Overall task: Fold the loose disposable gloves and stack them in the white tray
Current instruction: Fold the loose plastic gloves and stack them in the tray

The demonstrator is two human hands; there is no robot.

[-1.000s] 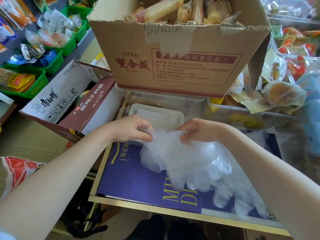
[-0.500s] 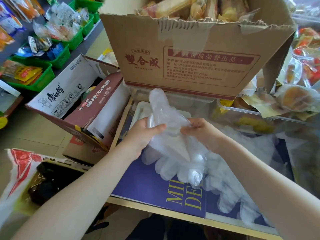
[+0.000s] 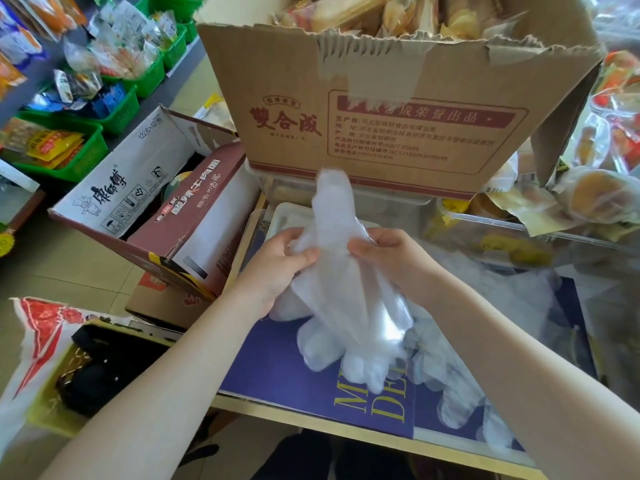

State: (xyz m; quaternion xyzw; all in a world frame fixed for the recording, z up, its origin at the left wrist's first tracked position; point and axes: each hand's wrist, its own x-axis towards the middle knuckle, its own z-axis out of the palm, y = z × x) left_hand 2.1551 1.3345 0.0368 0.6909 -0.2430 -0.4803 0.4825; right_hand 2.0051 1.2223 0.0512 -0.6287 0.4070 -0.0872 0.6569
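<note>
Over on the far left, green baskets (image 3: 86, 157) of packaged snacks line the shelf, and next to them an open instant-noodle carton (image 3: 138, 192) sits tilted on the floor. Moving in, the left hand (image 3: 277, 268) pinches the clear disposable glove (image 3: 343, 289) between thumb and curled fingers, gripping its crumpled middle. The glove is held up in the air above the purple-covered tabletop (image 3: 277, 368), 1 end poking upward in front of the big cardboard box (image 3: 398, 109), its fingers dangling toward the yellow lettering. Just behind it the white tray (image 3: 280, 216) peeks out, mostly hidden by the glove and hands. The right hand (image 3: 388, 254) grips the same glove from the other side, fingers curled onto the film. Further right, more loose gloves (image 3: 460, 375) lie heaped on the tabletop beneath the right forearm, and wrapped pastries (image 3: 595, 199) pile up at the edge.
</note>
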